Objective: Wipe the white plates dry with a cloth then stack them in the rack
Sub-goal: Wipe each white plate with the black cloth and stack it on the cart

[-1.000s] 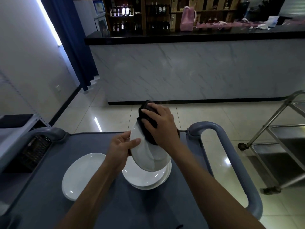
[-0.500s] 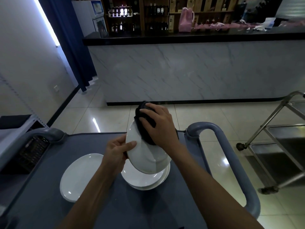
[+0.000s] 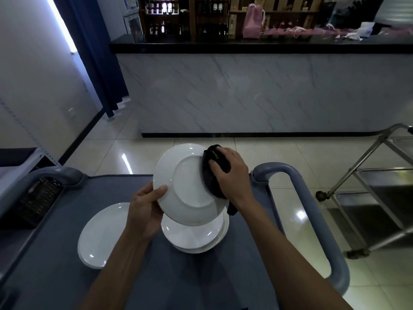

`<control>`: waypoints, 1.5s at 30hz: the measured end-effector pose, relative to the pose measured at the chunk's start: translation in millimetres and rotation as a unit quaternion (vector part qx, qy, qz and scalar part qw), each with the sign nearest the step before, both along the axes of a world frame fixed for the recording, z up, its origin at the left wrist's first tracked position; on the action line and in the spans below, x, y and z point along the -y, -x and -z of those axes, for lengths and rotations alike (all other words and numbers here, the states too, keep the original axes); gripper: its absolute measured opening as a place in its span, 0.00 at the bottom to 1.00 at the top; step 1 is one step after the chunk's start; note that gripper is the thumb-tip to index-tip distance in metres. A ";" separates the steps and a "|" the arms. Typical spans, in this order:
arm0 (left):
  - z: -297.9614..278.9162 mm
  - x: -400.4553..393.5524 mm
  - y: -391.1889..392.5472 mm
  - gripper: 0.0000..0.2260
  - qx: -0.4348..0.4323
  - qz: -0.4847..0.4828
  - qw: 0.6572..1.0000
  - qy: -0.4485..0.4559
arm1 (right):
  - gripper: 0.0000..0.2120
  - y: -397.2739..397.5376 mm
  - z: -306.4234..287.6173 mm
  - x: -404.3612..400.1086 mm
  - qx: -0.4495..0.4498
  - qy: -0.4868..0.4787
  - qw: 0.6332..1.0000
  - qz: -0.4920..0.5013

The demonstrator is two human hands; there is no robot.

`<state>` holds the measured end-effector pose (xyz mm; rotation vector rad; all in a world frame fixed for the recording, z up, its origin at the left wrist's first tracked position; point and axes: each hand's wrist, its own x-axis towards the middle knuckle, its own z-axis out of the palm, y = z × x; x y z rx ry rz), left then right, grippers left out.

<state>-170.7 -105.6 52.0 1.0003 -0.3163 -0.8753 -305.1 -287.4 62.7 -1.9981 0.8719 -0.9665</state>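
Fingers of the left hand (image 3: 146, 211) grip a tilted plate (image 3: 190, 186); the right hand (image 3: 230, 173) presses a dark cloth (image 3: 213, 175) on it, above stacked plates (image 3: 196, 237) beside another plate (image 3: 102, 233) on the cart (image 3: 67, 253).

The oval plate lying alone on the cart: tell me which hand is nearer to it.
Left. The left hand grips the raised plate just above the oval plate; the right hand is farther away.

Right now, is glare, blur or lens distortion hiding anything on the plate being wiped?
Head view: dim overall, yet the round white plate held up is sharp, its underside foot ring clear; the black cloth loses its folds in shadow; glare spots sit on the glossy floor tiles; wide-angle bending curves the grey cart handle.
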 end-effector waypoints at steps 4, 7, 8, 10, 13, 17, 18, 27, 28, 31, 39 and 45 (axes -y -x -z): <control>-7.3 0.7 -5.5 0.12 -0.031 -0.030 0.999 0.014 | 0.18 0.3 8.0 -12.5 0.030 -0.042 0.999 0.017; -10.7 -0.2 -14.0 0.14 -0.033 -0.041 0.998 0.015 | 0.17 -3.4 15.5 -28.2 0.060 -0.079 0.994 0.043; -10.7 -0.4 -16.9 0.13 -0.034 -0.044 0.998 0.013 | 0.17 -4.9 17.7 -33.3 0.064 -0.084 0.993 0.048; -9.5 0.3 -21.6 0.13 -0.037 -0.051 0.998 0.010 | 0.16 -8.4 21.1 -43.0 0.066 -0.083 0.993 0.059; -9.1 2.4 -27.2 0.13 -0.041 -0.060 0.997 0.004 | 0.15 -14.9 24.0 -56.3 0.058 -0.064 0.993 0.076; -8.2 2.9 -37.8 0.14 -0.052 -0.073 0.996 -0.011 | 0.15 -21.1 25.9 -74.0 0.044 -0.072 0.993 0.080; -8.2 2.5 -41.3 0.14 -0.053 -0.076 0.996 -0.014 | 0.15 -21.8 26.5 -78.5 0.043 -0.079 0.993 0.076; -6.5 6.6 -65.3 0.09 0.136 -0.084 0.984 -0.074 | 0.16 -12.3 38.6 -110.7 -0.026 -0.072 0.994 0.082; -3.4 7.8 -66.8 0.09 0.209 -0.083 0.970 -0.087 | 0.16 -9.2 38.0 -110.9 -0.027 -0.070 0.993 0.093; 6.7 9.7 -66.5 0.04 0.442 -0.052 0.887 -0.119 | 0.17 1.2 32.6 -108.6 -0.043 -0.046 0.990 0.125; 36.5 13.6 -63.7 0.07 0.716 0.091 0.690 -0.058 | 0.17 33.7 22.9 -109.1 -0.041 -0.008 0.979 0.199; 58.4 9.5 -50.1 0.09 0.793 0.122 0.594 -0.060 | 0.18 45.4 27.5 -121.2 -0.084 -0.011 0.977 0.197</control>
